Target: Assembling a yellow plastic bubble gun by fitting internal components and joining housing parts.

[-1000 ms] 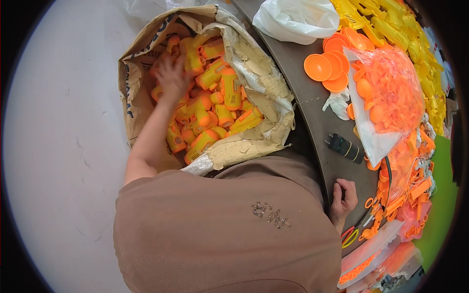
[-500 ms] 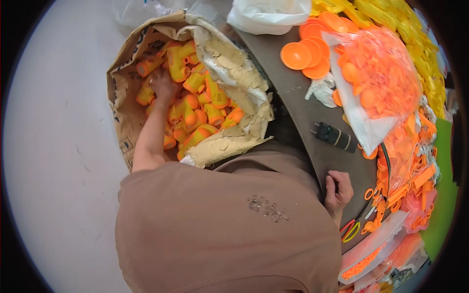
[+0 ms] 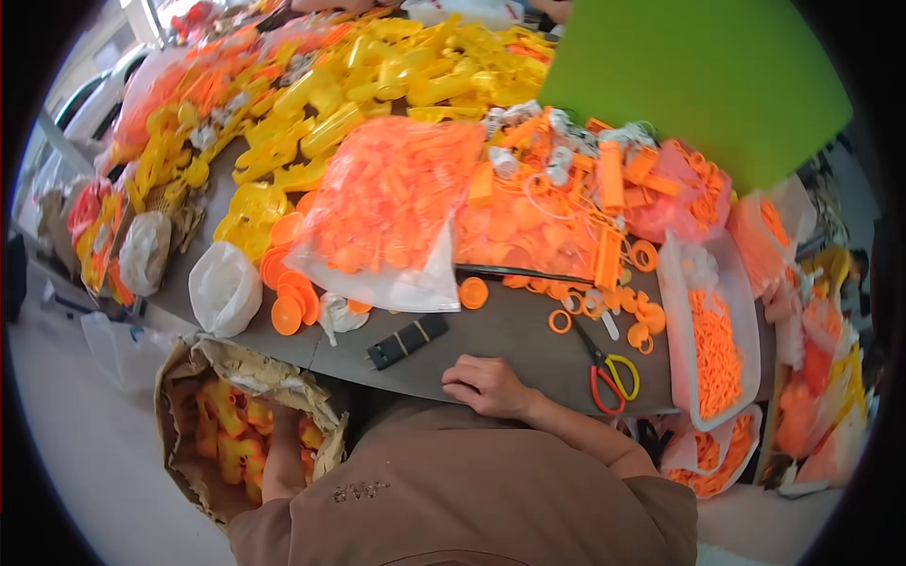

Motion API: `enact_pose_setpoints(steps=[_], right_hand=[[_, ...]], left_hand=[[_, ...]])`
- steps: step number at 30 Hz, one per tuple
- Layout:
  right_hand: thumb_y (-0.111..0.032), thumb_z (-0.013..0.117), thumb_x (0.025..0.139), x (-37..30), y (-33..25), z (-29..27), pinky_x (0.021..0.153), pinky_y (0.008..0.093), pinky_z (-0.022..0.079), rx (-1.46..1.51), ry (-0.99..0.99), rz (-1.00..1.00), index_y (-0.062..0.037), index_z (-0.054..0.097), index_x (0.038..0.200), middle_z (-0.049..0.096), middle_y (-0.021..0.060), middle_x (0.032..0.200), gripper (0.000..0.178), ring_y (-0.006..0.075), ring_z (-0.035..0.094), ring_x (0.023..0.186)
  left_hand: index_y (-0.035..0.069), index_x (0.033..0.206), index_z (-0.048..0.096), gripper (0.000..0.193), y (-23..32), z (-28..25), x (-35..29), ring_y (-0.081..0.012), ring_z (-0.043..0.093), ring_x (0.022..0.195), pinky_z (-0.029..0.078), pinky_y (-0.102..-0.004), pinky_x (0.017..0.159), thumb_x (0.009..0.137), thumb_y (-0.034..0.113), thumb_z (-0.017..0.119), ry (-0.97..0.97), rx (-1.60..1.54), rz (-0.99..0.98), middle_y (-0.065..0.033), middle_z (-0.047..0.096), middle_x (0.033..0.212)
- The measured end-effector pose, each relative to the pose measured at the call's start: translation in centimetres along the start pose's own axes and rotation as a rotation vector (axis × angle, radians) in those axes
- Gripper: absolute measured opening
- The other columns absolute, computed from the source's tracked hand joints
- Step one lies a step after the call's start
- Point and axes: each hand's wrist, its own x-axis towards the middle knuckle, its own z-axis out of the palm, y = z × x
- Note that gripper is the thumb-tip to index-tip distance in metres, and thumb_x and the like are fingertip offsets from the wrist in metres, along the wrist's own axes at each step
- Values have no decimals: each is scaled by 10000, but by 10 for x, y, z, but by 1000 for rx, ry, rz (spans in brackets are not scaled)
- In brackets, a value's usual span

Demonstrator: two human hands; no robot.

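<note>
My left arm reaches down into a brown paper sack at the lower left. Inside lie many orange plastic parts with yellow labels or sections. My left hand is among them near the sack's right side; its fingers are hidden and blurred, so its grip does not show. On the grey table's front edge rests my right hand, fingers curled in and nothing seen in them. A black rectangular device with a band around it lies just beyond that hand. Scissors with red and yellow handles lie to its right.
A large clear bag of orange parts covers the table's middle. Behind it are heaped yellow plastic parts. Orange discs and a white bag are at left. A clear bin stands right; a green panel rises behind.
My view has swung up and right, from the sack to the whole table. My left hand stays in the sack, less visible now. The right hand stays curled at the table edge.
</note>
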Motion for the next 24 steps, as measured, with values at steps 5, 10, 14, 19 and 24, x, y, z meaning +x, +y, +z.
enact_pose_setpoints(steps=[5,10,14,19,24], right_hand=[[-133,650,810,-5,11,0,594,352,467,-43,61,-35,-65,614,847,571,73,766,85,262,588,679],[-183,639,817,-9,15,5,610,381,476,-142,42,-117,-70,596,858,567,74,805,128,277,602,737],[-205,635,819,-9,17,7,628,381,482,-190,26,-148,-67,587,869,566,73,829,154,269,607,756],[-200,637,810,-13,14,9,641,388,484,-200,17,-166,-55,585,841,560,86,817,157,280,605,770],[-174,634,817,-13,13,4,649,393,484,-96,13,-119,-47,588,833,559,104,818,136,298,600,776]], left_hand=[[140,1418,341,735,29,-11,-17,-383,196,1362,225,-714,963,831,542,525,-323,381,343,-70,272,1486],[113,1352,433,580,55,58,-26,-294,562,1090,476,-410,859,844,358,572,215,862,-649,-99,543,1273],[111,1328,455,546,86,59,-5,-295,569,1069,476,-408,854,849,349,562,33,908,-546,-105,556,1247],[109,1290,490,491,127,57,8,-296,581,1033,477,-403,845,858,335,544,-246,933,-421,-116,577,1203],[106,1251,525,441,173,29,12,-298,593,998,478,-398,836,866,321,527,-512,937,-330,-126,599,1160]])
